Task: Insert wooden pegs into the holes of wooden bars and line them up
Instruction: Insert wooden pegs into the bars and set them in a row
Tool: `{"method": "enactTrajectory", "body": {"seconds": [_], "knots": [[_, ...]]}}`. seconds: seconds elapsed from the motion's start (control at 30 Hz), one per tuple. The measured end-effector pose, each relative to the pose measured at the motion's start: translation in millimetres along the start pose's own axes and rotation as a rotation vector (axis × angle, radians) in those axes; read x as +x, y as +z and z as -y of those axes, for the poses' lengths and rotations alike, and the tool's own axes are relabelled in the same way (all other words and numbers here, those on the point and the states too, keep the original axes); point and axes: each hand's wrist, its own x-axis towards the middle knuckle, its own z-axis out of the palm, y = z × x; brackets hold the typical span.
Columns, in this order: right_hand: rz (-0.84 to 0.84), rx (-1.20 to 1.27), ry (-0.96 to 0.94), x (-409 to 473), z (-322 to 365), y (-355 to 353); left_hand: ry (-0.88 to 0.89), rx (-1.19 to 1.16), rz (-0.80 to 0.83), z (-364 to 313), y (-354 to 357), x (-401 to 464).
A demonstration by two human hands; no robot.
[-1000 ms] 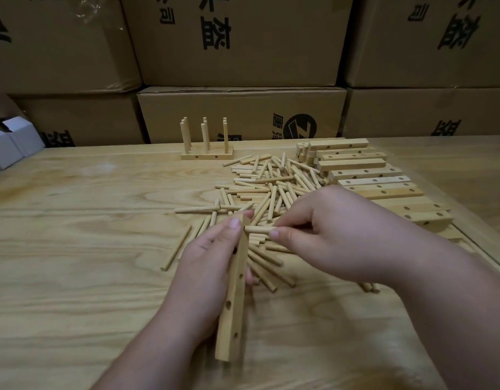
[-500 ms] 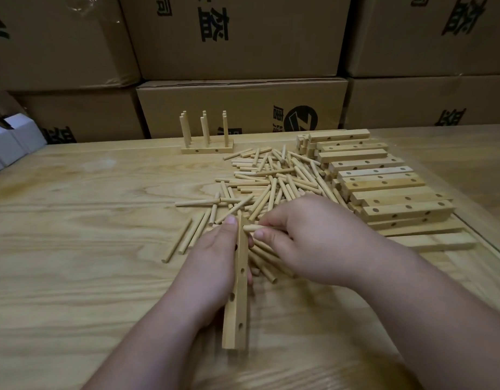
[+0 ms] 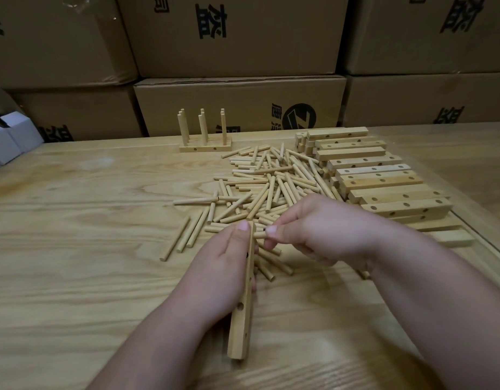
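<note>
- Left hand (image 3: 223,266) grips a wooden bar (image 3: 241,311), fingers wrapped round it, thumb laid along its upper part. The bar runs lengthwise away from the camera, near end low toward the table (image 3: 74,277), far end raised over the edge of the peg heap.
- Dark holes show along the bar's right-facing side.
- Right hand (image 3: 322,232) pinches one peg (image 3: 259,235) between thumb and forefinger. The peg lies level, its left tip meeting the bar's right side near the far end, just by the left thumbnail. Cannot tell how far in it sits.
- Loose pegs (image 3: 271,187) lie in a scattered heap mid-table, beyond and under both hands; a few strays lie apart on the left fringe.
- Stack of bars (image 3: 378,181) sits right of the heap, rows running back from near the right wrist toward the boxes, holes facing up or forward.
- Finished bars with upright pegs (image 3: 205,136) stand at the far edge, left of the stack, close together.
- Cardboard boxes (image 3: 237,102) with black print are stacked behind the table.
- White boxes (image 3: 9,139) at far left.
</note>
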Motion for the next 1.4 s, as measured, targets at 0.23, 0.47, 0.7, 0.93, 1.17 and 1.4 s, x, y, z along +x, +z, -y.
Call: {"method": "enactTrajectory", "body": {"seconds": [0.23,0.47,0.7,0.93,1.17,1.4], "knots": [[-0.178,-0.237,-0.169,-3,12,21,-0.072,-0.193,-0.097,4,-4,2],[-0.256,-0.56,-0.229,-7,21,37,-0.136,-0.144,-0.102,6,-5,6],[-0.107,-0.448,-0.15,-8,12,9,-0.054,-0.013,0.084,2,-7,2],[0.143,0.211,0.056,3,-7,4,0.018,-0.061,0.085,1,-6,0],[0.072,0.144,0.074,0,0,9,0.029,-0.043,0.069,4,-4,2],[-0.151,-0.401,-0.072,-9,17,16,0.033,-0.01,0.07,3,-4,2]]}}
